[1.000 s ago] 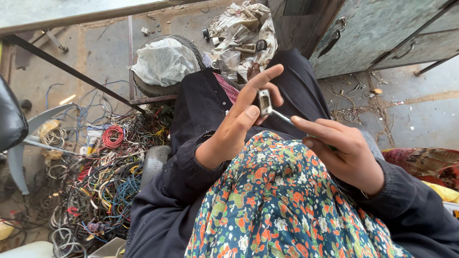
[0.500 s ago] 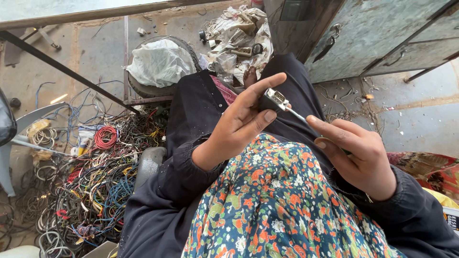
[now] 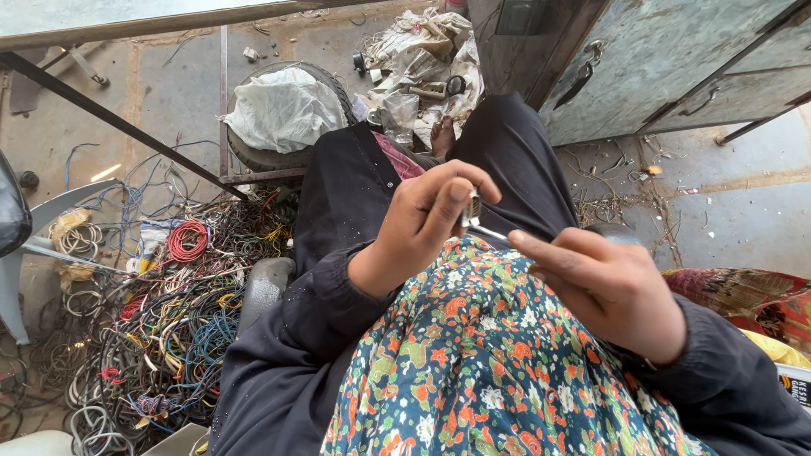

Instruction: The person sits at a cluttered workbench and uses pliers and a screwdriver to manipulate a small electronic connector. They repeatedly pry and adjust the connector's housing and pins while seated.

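Metal blade pinched in left hand fingers; right hand fingers grip its tip.

White printed package corner at my right edge, beside yellow cloth. Crumpled white plastic bag on tyre ahead. No screens or signs.

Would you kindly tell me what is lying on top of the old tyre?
A crumpled white plastic sack lies on the tyre and covers its middle, so only the rim shows. Whatever is inside the tyre is hidden.
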